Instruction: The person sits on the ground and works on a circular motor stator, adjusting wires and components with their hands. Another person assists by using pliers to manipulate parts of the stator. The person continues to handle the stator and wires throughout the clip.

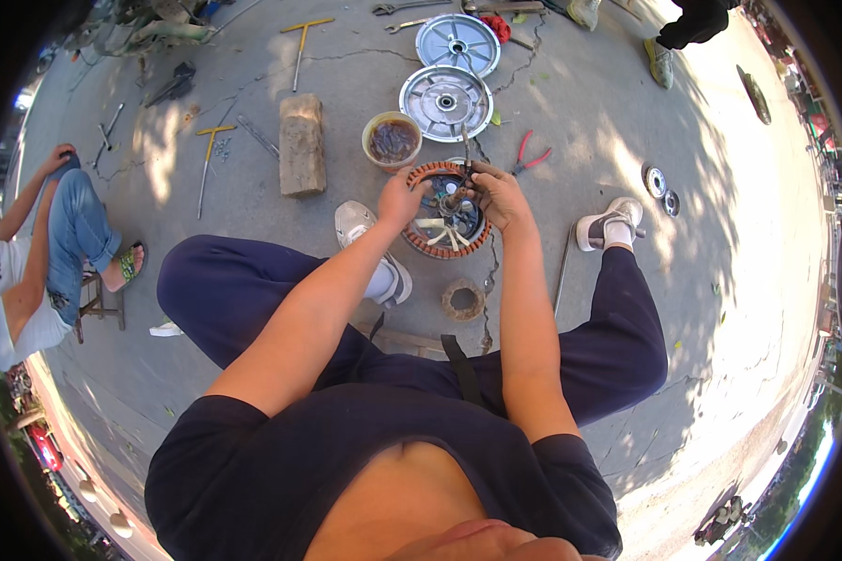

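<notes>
A round motor stator (pixel 447 245), orange-brown windings around its rim and pale sleeved wires inside, sits on the ground between my feet. My left hand (pixel 404 198) grips its left upper rim, the fingers curled inward and partly hidden. At the right upper side my right hand (pixel 501 196) is closed, its thumb and fingers pinching a thin dark cable (pixel 467 148) that runs up from the stator's middle. The fingertips of both hands are close together over the hub.
Two silver wheel covers (pixel 446 103) lie beyond the stator. Nearby are a tub of brown liquid (pixel 393 140), a brick (pixel 302 146), red-handled pliers (pixel 531 151), T-handle wrenches (pixel 217 131), a ring-shaped piece (pixel 463 299) and two small round parts (pixel 657 179). Another person (pixel 42 252) sits at left.
</notes>
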Demonstrator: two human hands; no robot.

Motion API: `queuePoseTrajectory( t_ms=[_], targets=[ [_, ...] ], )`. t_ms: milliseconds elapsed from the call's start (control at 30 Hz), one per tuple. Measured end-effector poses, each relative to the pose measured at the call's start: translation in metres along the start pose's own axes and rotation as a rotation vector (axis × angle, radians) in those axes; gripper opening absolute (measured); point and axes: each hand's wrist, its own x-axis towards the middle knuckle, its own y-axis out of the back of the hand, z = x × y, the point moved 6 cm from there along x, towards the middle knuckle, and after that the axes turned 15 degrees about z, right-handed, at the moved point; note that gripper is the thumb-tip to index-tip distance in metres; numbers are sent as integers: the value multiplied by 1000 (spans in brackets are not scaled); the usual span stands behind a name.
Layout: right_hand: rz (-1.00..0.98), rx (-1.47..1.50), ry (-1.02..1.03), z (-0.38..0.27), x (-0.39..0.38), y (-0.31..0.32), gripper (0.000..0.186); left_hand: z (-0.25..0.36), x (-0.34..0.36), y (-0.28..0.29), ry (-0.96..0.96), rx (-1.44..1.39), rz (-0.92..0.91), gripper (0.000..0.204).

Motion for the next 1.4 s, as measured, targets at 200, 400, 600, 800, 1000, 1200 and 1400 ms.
queuePoseTrajectory(
  t_ms=[200,400,600,800,1000,1200,1400],
  targets=[
    [-23,-228,-11,-6,-4,1,48,-2,-1,2,25,24,36,48],
    [-156,-309,260,-9,-17,-21,59,-11,0,5,140,-13,67,47],
    [-95,-318,315,-1,-16,-20,55,-16,2,1,94,16,61,50],
    [-28,22,92,9,-12,-10,34,-14,4,-2,101,25,31,54],
    [-38,239,-38,19,0,-2,30,-2,2,2,87,58,40,53],
    [-12,109,58,18,-7,-13,20,-10,4,3,106,60,44,51],
    [-57,99,117,18,-10,-12,31,-1,4,4,108,9,2,51]
  ],
)
